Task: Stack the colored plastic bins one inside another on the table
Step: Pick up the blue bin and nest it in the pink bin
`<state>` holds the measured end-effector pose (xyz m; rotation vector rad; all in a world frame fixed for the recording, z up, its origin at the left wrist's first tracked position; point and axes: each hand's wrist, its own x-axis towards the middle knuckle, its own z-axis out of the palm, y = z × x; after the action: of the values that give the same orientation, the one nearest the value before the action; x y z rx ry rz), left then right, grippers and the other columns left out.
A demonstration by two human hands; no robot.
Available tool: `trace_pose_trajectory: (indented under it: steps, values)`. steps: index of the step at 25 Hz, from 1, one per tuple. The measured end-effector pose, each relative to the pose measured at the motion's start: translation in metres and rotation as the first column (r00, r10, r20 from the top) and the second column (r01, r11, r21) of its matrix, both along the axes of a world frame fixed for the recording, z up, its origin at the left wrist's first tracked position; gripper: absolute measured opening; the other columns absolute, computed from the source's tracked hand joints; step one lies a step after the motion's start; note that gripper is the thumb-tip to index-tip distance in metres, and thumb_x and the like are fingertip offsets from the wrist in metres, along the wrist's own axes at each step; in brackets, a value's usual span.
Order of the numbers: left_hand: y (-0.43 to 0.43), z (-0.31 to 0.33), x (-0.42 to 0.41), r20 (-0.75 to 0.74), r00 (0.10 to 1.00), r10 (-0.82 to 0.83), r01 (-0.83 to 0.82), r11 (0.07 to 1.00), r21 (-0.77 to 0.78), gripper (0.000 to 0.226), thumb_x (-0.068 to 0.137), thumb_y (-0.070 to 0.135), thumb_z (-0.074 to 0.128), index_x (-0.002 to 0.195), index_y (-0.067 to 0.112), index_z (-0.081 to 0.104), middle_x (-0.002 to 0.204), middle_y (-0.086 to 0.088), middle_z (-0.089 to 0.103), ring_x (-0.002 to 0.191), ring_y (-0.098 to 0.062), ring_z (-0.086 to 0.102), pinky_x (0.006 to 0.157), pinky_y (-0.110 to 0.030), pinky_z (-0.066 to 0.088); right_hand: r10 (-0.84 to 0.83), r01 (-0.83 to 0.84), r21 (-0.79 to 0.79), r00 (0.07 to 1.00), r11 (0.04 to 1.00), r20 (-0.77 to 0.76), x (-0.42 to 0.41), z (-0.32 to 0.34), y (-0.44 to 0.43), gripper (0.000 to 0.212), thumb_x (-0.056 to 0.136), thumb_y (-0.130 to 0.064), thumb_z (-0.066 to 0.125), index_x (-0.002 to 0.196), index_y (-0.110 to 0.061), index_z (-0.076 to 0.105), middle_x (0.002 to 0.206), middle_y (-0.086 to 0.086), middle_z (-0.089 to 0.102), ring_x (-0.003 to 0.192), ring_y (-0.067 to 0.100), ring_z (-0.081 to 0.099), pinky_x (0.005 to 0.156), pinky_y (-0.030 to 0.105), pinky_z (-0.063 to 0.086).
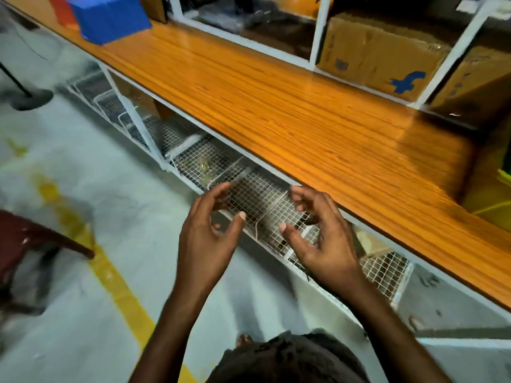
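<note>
A blue plastic bin lies bottom-up at the far left end of the orange wooden table. A red bin shows partly behind it. At the right edge a yellow-green bin sits on the table, cut off by the frame. My left hand and my right hand hover in front of the table's near edge, below its top, palms facing each other. Their fingers are loosely curled and hold nothing. Both hands are far from the bins.
White wire-mesh baskets hang under the tabletop behind my hands. Cardboard boxes fill white-framed shelves along the back of the table. A dark red chair stands at the left on the grey floor with a yellow line.
</note>
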<state>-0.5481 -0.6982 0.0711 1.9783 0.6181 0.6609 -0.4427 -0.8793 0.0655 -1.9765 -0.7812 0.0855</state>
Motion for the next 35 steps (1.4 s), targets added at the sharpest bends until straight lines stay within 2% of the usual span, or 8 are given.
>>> trace_pose_trajectory:
  steps: [3, 8, 14, 17, 20, 22, 28, 35]
  values:
    - [0.054, -0.011, -0.016, 0.049, 0.995, 0.091, -0.082, 0.984, -0.16, 0.048, 0.091, 0.019, 0.075, 0.132, 0.038, 0.059, 0.127, 0.018, 0.063, 0.115, -0.005, 0.063, 0.075, -0.029, 0.054, 0.066, -0.06, 0.074, 0.994, 0.995, -0.082, -0.003, 0.001, 0.059, 0.052, 0.092, -0.033, 0.074, 0.139, -0.04, 0.051, 0.129, -0.02, 0.057, 0.116, 0.002, 0.058, 0.091, 0.03, 0.053]
    - [0.148, -0.01, -0.014, 0.153, 0.957, 0.245, -0.209, 0.954, -0.216, 0.05, 0.093, 0.01, 0.072, 0.136, 0.032, 0.056, 0.135, 0.015, 0.061, 0.117, -0.008, 0.063, 0.079, -0.028, 0.054, 0.099, -0.066, 0.214, 0.984, 0.975, -0.148, 0.028, -0.001, 0.163, 0.049, 0.093, -0.039, 0.068, 0.139, -0.035, 0.052, 0.127, -0.019, 0.06, 0.114, 0.01, 0.062, 0.091, 0.05, 0.058]
    - [0.29, 0.018, 0.031, 0.181, 0.945, 0.272, -0.312, 0.917, 0.247, 0.063, 0.094, 0.013, 0.071, 0.15, 0.026, 0.046, 0.149, 0.005, 0.048, 0.141, -0.015, 0.046, 0.109, -0.047, 0.045, 0.173, -0.194, 0.085, 0.962, 0.977, 0.212, 0.091, 0.011, 0.322, 0.063, 0.094, -0.045, 0.066, 0.15, -0.024, 0.045, 0.147, -0.003, 0.049, 0.132, 0.017, 0.051, 0.101, 0.049, 0.051]
    - [0.363, 0.036, 0.051, 0.193, 0.919, 0.343, -0.39, 0.86, 0.329, 0.063, 0.093, 0.013, 0.071, 0.15, 0.024, 0.046, 0.151, 0.003, 0.047, 0.142, -0.017, 0.045, 0.109, -0.05, 0.044, 0.268, -0.3, 0.062, 0.913, 0.952, 0.308, 0.121, 0.031, 0.409, 0.064, 0.093, -0.039, 0.07, 0.15, -0.022, 0.046, 0.149, -0.002, 0.049, 0.133, 0.018, 0.049, 0.104, 0.041, 0.049]
    - [0.434, 0.045, 0.062, 0.211, 0.883, 0.418, -0.467, 0.826, 0.317, 0.063, 0.093, 0.012, 0.071, 0.149, 0.026, 0.048, 0.149, 0.004, 0.048, 0.14, -0.016, 0.048, 0.108, -0.049, 0.045, 0.337, -0.362, 0.016, 0.883, 0.932, 0.327, 0.145, 0.048, 0.494, 0.066, 0.093, -0.037, 0.071, 0.152, -0.027, 0.043, 0.15, -0.005, 0.047, 0.136, 0.01, 0.043, 0.107, 0.014, 0.034]
    - [0.475, 0.045, 0.066, 0.218, 0.858, 0.465, -0.512, 0.812, 0.281, 0.062, 0.093, 0.011, 0.071, 0.148, 0.028, 0.048, 0.147, 0.006, 0.05, 0.137, -0.013, 0.05, 0.109, -0.045, 0.045, 0.388, -0.407, -0.013, 0.861, 0.913, 0.328, 0.152, 0.054, 0.545, 0.066, 0.093, -0.038, 0.069, 0.152, -0.031, 0.041, 0.15, -0.008, 0.046, 0.135, 0.004, 0.04, 0.105, 0.007, 0.027]
    - [0.629, 0.028, 0.086, 0.174, 0.853, 0.491, -0.52, 0.784, 0.337, 0.058, 0.094, 0.014, 0.071, 0.146, 0.026, 0.051, 0.145, 0.004, 0.052, 0.136, -0.016, 0.052, 0.109, -0.043, 0.046, 0.465, -0.485, 0.012, 0.844, 0.874, 0.267, 0.165, 0.041, 0.706, 0.064, 0.094, -0.038, 0.066, 0.152, -0.036, 0.039, 0.149, -0.014, 0.044, 0.139, 0.006, 0.04, 0.111, 0.035, 0.044]
    - [0.818, 0.013, 0.117, 0.056, 0.915, 0.4, -0.394, 0.855, 0.337, 0.059, 0.094, 0.02, 0.071, 0.147, 0.031, 0.048, 0.146, 0.009, 0.051, 0.138, -0.012, 0.048, 0.111, -0.037, 0.043, 0.41, -0.422, 0.049, 0.898, 0.905, 0.16, 0.185, 0.016, 0.881, 0.063, 0.094, -0.038, 0.067, 0.149, -0.044, 0.037, 0.144, -0.019, 0.043, 0.132, 0.006, 0.049, 0.103, 0.045, 0.052]
